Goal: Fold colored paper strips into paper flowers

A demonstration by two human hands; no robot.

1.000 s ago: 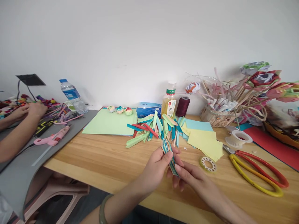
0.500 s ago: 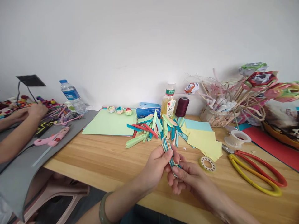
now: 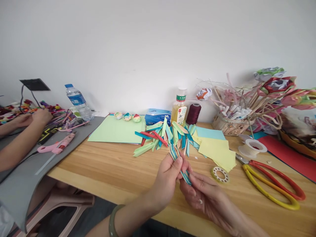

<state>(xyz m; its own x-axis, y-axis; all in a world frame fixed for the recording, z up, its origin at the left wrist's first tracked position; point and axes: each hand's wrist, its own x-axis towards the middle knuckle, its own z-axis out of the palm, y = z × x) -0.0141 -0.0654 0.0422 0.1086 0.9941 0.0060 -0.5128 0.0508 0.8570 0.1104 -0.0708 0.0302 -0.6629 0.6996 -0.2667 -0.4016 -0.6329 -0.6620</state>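
My left hand (image 3: pixel 168 177) is closed round a narrow stack of folded paper strips (image 3: pixel 174 152) in blue, cream and orange stripes, thumb on top. At the lower end of the stack is my right hand (image 3: pixel 199 187), its thumb and fingers pinching the strips. Just behind my hands lies a loose pile of folded green, teal, red and peach paper pieces (image 3: pixel 164 130). Yellow paper sheets (image 3: pixel 214 149) lie to the right, with a roll of tape (image 3: pixel 220 174) in front of them.
Red and yellow scissors (image 3: pixel 274 181) and a white spool (image 3: pixel 252 148) lie right. Behind stand a bottle (image 3: pixel 179 107), purple thread (image 3: pixel 194 113) and a basket (image 3: pixel 230 125) of paper flowers. At left, another person's hands (image 3: pixel 40 118) work near a pink glue gun (image 3: pixel 58 144).
My right hand has shifted slightly, its fingers turned more under the lower end of the stack. The view has moved a little.
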